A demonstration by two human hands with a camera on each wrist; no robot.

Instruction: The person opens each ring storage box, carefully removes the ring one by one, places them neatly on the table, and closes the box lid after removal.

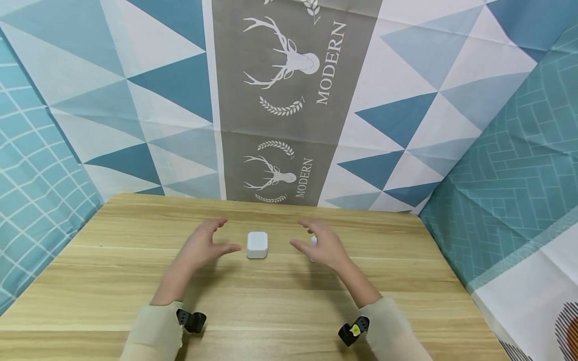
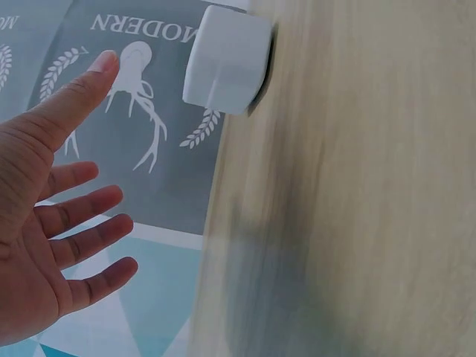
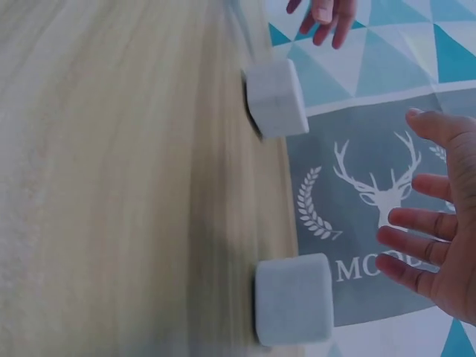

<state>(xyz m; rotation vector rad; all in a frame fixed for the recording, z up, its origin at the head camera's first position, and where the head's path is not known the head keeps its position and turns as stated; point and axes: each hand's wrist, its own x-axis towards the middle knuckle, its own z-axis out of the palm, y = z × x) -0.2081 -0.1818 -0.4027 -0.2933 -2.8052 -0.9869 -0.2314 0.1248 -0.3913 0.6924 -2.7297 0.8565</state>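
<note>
A small white block with rounded edges stands on the wooden table between the two hands. My left hand hovers to its left, fingers spread and thumb pointing toward it, apart from it. Over the right side, my right hand hangs in the air with thumb and fingers apart, holding nothing. Behind that hand a second white block is mostly hidden in the head view; the right wrist view shows this second block whole, beside the palm and not touched.
A patterned cloth with deer heads and triangles hangs behind the table's far edge. Blue checked cloth borders the left side, and teal cloth the right. Both forearms wear a small black wrist camera at the sleeve.
</note>
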